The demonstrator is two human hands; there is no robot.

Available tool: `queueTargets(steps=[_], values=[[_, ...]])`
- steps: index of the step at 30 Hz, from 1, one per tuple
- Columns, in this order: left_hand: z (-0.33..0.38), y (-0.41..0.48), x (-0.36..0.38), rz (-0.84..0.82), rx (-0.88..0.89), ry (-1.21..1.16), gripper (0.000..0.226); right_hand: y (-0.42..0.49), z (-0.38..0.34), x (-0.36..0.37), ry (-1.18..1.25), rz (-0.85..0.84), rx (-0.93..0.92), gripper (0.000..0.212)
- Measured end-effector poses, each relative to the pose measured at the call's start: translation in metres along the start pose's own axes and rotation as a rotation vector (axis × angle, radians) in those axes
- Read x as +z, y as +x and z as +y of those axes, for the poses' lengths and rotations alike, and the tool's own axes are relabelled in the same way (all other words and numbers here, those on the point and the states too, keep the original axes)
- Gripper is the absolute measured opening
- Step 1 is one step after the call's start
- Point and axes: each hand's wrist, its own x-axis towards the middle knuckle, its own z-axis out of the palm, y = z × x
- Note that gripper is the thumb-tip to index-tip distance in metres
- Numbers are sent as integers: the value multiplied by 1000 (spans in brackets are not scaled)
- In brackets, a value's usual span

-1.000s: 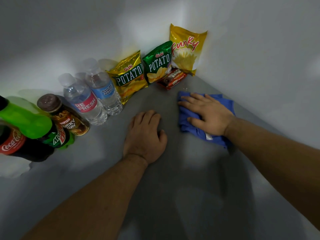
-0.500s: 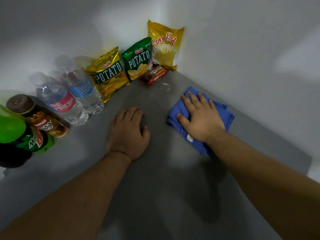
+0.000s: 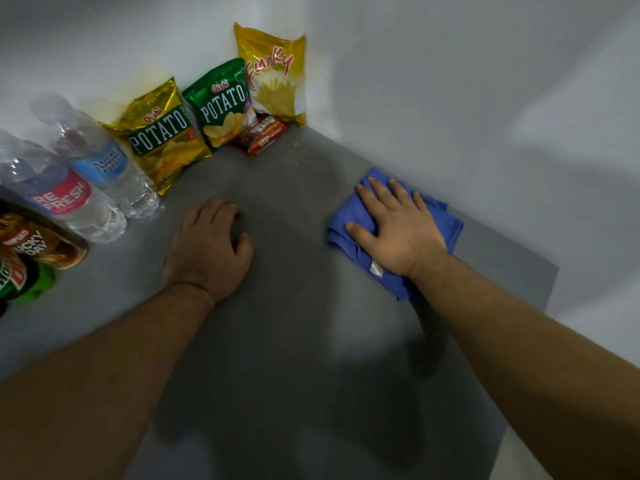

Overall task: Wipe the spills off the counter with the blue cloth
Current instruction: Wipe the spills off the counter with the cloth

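A crumpled blue cloth (image 3: 445,221) lies on the grey counter (image 3: 294,358) close to the right wall. My right hand (image 3: 398,232) presses flat on top of it, fingers spread and pointing toward the corner. My left hand (image 3: 207,251) rests palm down on the bare counter to the left of the cloth, fingers slightly curled, holding nothing. A few small pale specks (image 3: 296,145) show on the counter near the corner, beyond the cloth.
Snack bags (image 3: 162,136) (image 3: 221,102) (image 3: 273,74) and a red chocolate pack (image 3: 265,136) lean in the corner. Water bottles (image 3: 100,161) (image 3: 59,199), a coffee bottle (image 3: 38,244) and a green soda bottle (image 3: 20,278) line the left wall. The counter ends at the right (image 3: 550,282).
My right hand has slid the blue cloth along the right wall, away from the corner and the snacks. My left hand stays planted on the counter.
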Motion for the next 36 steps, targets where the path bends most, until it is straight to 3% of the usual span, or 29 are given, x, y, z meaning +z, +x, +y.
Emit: queueTargets(steps=[4,11,15,20,24,28,36], values=[[-1,0,4,18,2,29,48,-50,-20,12,-21,32,-4,86],[6,-11,7,75,-5,51,45,-31,0,-1,9,-33,-118,87],[15,-15,9,89,6,99,42,-53,45,-1,1,-12,33,82],[68,-44,9,28,85,-43,55,-116,52,1,-11,5,122,87],[124,-89,28,10,173,-156,49,-138,29,9,-23,-41,-24,85],[145,-121,45,-12,170,-155,50,-122,55,-7,-20,-58,-144,80],[146,-124,44,-65,153,-100,50,-142,121,-13,19,-17,65,84]])
